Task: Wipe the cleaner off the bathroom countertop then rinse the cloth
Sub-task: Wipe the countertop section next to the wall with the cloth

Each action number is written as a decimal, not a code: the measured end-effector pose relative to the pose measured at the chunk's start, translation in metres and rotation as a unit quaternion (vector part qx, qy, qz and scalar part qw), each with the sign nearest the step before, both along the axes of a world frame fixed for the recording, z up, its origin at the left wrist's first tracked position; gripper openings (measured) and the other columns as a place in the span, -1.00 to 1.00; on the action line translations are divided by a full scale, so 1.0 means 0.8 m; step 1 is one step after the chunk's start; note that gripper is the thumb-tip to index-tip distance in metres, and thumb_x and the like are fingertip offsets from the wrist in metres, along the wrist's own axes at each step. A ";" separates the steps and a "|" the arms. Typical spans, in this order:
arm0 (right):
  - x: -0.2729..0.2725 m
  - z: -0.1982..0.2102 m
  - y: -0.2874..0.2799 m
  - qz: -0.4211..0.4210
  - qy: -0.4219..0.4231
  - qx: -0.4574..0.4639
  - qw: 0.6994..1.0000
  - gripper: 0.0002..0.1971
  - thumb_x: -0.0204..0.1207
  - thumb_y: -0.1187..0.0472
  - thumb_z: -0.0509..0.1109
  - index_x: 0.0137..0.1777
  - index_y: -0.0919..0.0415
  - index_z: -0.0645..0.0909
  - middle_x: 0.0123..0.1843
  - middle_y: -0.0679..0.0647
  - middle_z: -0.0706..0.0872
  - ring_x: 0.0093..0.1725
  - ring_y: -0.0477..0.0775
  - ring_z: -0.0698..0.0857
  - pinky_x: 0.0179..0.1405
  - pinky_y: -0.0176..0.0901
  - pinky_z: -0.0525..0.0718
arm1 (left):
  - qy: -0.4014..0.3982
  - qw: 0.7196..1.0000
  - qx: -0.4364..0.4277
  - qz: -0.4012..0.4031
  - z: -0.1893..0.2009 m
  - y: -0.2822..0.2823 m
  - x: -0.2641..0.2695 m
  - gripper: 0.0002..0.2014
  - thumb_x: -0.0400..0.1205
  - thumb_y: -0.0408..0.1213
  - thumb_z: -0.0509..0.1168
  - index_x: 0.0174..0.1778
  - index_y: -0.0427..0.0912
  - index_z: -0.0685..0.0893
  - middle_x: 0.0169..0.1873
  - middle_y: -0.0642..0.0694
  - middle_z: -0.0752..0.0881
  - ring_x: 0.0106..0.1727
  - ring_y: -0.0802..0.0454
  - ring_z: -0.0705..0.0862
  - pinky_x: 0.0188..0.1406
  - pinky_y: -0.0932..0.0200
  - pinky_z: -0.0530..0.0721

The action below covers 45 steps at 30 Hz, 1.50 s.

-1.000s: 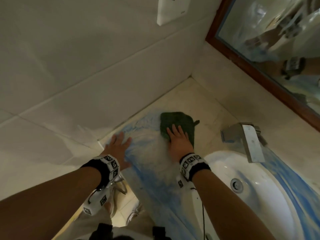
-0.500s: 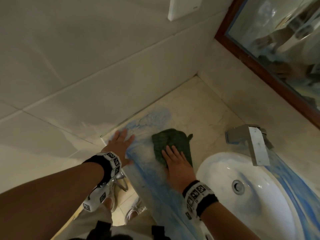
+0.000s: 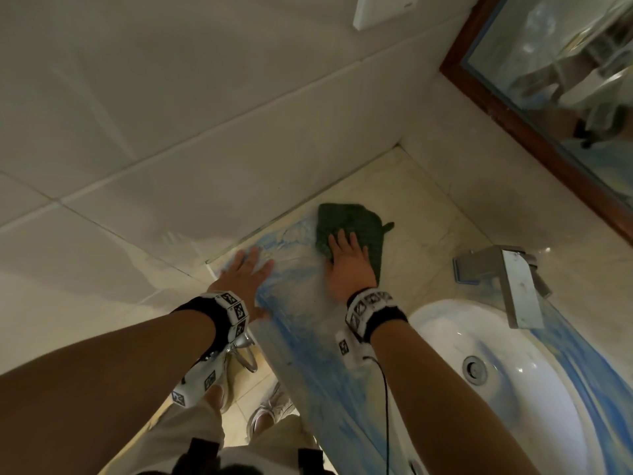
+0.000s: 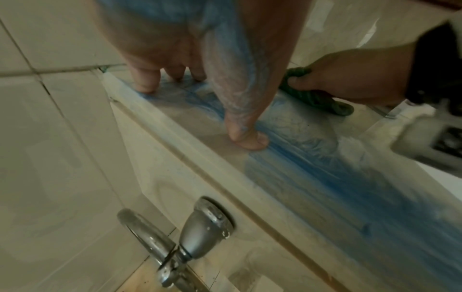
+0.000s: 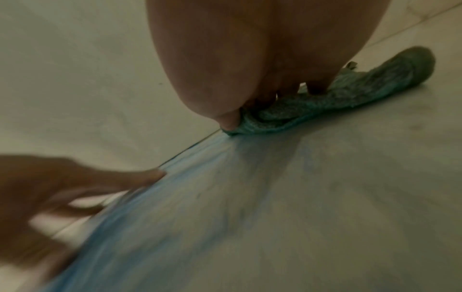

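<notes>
Right hand: the right hand (image 3: 348, 265) lies palm down on the dark green knitted cloth (image 3: 356, 228), fingers straight, thumb tucked against the fabric's near fold; it presses, no pinch.
Left hand: the left hand (image 3: 247, 274) lies flat, fingers spread, on the beige marble countertop (image 3: 421, 241) at its left end by the side wall; it holds nothing, and blue film coats the thumb.
Cloth position: near the back left corner of the countertop, just short of the wall joint.
Change: half a second ago the cloth sat nearer the front edge; it is now pushed back toward the corner, as one second ago. Judged a repeating back-and-forth stroke; wiping continues, rinsing not yet begun.
Blue cleaner (image 3: 301, 330): smears remain between the hands, along the front edge and right of the basin.
Surroundings: white oval basin (image 3: 507, 382) and square metal tap (image 3: 513, 282) right of the cloth; wood-framed mirror (image 3: 555, 80) behind.
Obstruction: none on the stroke path; the tap stands near the way to the basin.
</notes>
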State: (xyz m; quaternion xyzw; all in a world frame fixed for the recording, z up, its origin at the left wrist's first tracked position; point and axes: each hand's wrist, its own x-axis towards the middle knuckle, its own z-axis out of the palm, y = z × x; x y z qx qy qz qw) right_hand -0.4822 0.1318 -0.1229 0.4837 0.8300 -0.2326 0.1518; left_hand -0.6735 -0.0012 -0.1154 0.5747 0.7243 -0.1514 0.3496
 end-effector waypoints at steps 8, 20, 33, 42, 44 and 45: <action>0.081 0.003 -0.110 0.117 0.004 -0.026 0.993 -0.30 0.58 -0.11 -0.30 0.73 0.06 -0.06 0.75 -0.03 -0.15 0.69 -0.01 -0.27 0.70 0.07 -0.17 | -0.015 1.000 -0.003 0.008 0.001 0.001 0.000 0.10 0.52 0.12 0.44 0.70 0.11 -0.28 0.63 -0.02 -0.48 0.67 -0.12 -0.40 0.63 -0.27 -0.06; -0.028 -0.006 0.043 -0.029 -0.005 0.007 1.000 -0.43 0.76 0.02 -0.06 0.74 0.08 -0.04 0.76 0.07 -0.11 0.73 0.17 -0.13 0.68 0.20 -0.12 | 0.001 1.000 -0.005 0.008 0.000 0.003 0.000 0.11 0.49 0.18 0.44 0.69 0.12 -0.27 0.64 0.00 -0.45 0.67 -0.11 -0.39 0.64 -0.29 -0.03; 0.042 0.002 -0.051 0.137 -0.008 -0.014 0.990 -0.41 0.71 0.04 -0.07 0.74 0.02 -0.06 0.76 -0.06 -0.14 0.72 0.01 -0.19 0.70 0.06 -0.18 | -0.002 1.000 -0.011 0.008 0.000 0.004 -0.002 0.10 0.51 0.15 0.44 0.69 0.12 -0.28 0.64 -0.01 -0.46 0.67 -0.12 -0.39 0.65 -0.28 -0.04; -0.044 -0.007 0.078 0.066 -0.001 0.004 0.998 -0.43 0.77 0.04 -0.03 0.74 0.08 -0.04 0.76 0.02 -0.11 0.73 0.11 -0.13 0.68 0.10 -0.13 | 0.013 1.000 -0.012 -0.004 -0.002 0.006 -0.001 0.12 0.48 0.21 0.44 0.69 0.15 -0.29 0.65 0.00 -0.45 0.68 -0.12 -0.38 0.66 -0.25 0.00; -0.046 -0.007 0.062 0.063 -0.004 0.011 0.998 -0.42 0.76 0.04 -0.02 0.74 0.09 -0.04 0.76 0.02 -0.10 0.73 0.12 -0.12 0.69 0.12 -0.13 | 0.013 1.000 -0.013 -0.006 0.000 0.006 0.000 0.12 0.48 0.20 0.44 0.69 0.14 -0.28 0.65 -0.01 -0.45 0.68 -0.12 -0.38 0.66 -0.26 0.01; -0.043 -0.006 0.049 0.071 0.000 0.012 0.997 -0.42 0.76 0.05 -0.01 0.74 0.09 -0.04 0.76 0.02 -0.10 0.73 0.12 -0.12 0.68 0.12 -0.14 | 0.012 1.000 -0.012 -0.004 0.000 0.006 0.000 0.12 0.48 0.20 0.44 0.69 0.14 -0.28 0.65 0.00 -0.45 0.68 -0.12 -0.38 0.66 -0.25 0.00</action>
